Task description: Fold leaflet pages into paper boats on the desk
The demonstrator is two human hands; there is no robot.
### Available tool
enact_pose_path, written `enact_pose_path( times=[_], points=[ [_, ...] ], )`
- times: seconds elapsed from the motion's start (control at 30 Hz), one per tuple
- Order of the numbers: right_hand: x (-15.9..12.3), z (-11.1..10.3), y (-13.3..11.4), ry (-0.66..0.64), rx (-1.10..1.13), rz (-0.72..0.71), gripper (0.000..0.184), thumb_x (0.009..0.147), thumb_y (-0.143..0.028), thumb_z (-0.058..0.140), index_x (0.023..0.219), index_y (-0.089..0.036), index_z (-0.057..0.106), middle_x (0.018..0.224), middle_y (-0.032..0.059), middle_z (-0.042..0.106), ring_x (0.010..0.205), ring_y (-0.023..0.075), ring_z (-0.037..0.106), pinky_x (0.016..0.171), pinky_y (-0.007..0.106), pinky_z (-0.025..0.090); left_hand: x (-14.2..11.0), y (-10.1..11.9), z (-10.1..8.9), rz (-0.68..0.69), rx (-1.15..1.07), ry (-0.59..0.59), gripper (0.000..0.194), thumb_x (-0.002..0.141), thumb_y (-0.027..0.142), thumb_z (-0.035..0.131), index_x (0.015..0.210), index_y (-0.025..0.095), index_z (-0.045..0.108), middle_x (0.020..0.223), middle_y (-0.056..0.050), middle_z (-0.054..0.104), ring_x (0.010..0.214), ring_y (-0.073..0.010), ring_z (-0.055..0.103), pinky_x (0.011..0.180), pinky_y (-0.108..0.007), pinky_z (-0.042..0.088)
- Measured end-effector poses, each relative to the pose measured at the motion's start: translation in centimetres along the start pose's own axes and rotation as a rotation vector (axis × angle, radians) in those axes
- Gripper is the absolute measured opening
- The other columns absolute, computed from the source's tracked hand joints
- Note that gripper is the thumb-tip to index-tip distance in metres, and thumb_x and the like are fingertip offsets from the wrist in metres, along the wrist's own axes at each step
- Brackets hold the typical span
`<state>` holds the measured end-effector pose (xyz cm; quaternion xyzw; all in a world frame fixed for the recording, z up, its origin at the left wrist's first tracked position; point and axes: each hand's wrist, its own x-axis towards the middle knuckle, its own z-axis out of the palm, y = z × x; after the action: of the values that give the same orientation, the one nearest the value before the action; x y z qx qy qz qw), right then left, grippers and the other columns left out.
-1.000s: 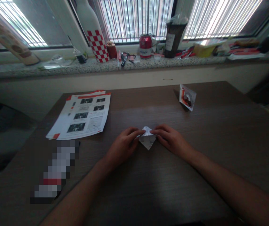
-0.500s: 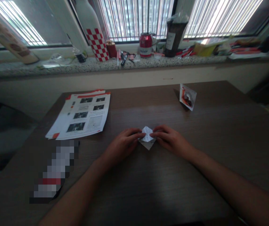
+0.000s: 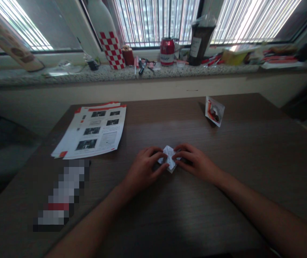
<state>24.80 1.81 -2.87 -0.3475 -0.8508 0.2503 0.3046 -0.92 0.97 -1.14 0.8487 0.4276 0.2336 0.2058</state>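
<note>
A small piece of folded paper, printed with text, lies on the brown table in front of me. It has a diamond-like shape, with flaps sticking out at the sides. My left hand grips its left side, with thumb and fingertips on the paper near its lower left edge. From the other side my right hand holds the paper's right edge between curved fingers and thumb. The fingers of both hands cover parts of the side flaps.
Printed sheets lie at the back left, with a pixelated oblong object in front of them. A small folded packet stands at the back right. On the windowsill are a checkered bottle, a red can and a dark cup.
The upper flap now reaches further down over the paper's lower point. My left thumb has come forward onto the lower left edge, and my right thumb has shifted slightly downward.
</note>
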Motion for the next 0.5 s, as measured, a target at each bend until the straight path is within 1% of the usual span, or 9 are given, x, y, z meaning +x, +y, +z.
enact_pose_path(
  times=[0.17,0.3,0.37,0.5],
  points=[
    [0.03,-0.01,-0.3,0.003,-0.005,0.021,0.015,0.102,-0.026,0.064,0.115,-0.025,0.071,0.127,0.011,0.065,0.117,0.0246,0.066,0.1,0.044,0.057,-0.09,0.15,0.39,-0.011,0.008,0.013,0.027,0.094,0.033,0.074,0.12,0.026,0.069,0.129,-0.008,0.066,0.12,-0.0304,0.062,0.104,-0.051,0.049],
    [-0.05,0.17,-0.01,0.003,-0.003,0.031,0.015,0.098,-0.024,0.068,0.114,-0.026,0.071,0.128,0.0096,0.064,0.119,0.0243,0.065,0.1,0.044,0.058,-0.19,0.02,0.6,-0.006,0.038,0.026,0.039,0.092,0.033,0.076,0.129,0.026,0.064,0.133,-0.009,0.066,0.122,-0.0314,0.061,0.105,-0.053,0.049],
    [-0.12,0.29,0.19,0.004,0.001,0.03,0.018,0.097,-0.023,0.07,0.115,-0.027,0.07,0.129,0.0094,0.064,0.121,0.0247,0.065,0.101,0.044,0.057,-0.25,-0.03,0.7,-0.006,0.057,0.027,0.045,0.092,0.035,0.077,0.133,0.026,0.062,0.135,-0.01,0.065,0.124,-0.0323,0.06,0.106,-0.054,0.049],
    [-0.23,0.41,0.3,-0.003,-0.013,0.008,0.027,0.097,-0.022,0.07,0.123,-0.028,0.067,0.134,0.01,0.062,0.124,0.0257,0.063,0.104,0.048,0.056,-0.34,0.03,0.78,-0.005,0.081,0.016,0.047,0.092,0.036,0.077,0.135,0.026,0.062,0.136,-0.009,0.065,0.126,-0.0326,0.06,0.107,-0.054,0.048]
  ],
)
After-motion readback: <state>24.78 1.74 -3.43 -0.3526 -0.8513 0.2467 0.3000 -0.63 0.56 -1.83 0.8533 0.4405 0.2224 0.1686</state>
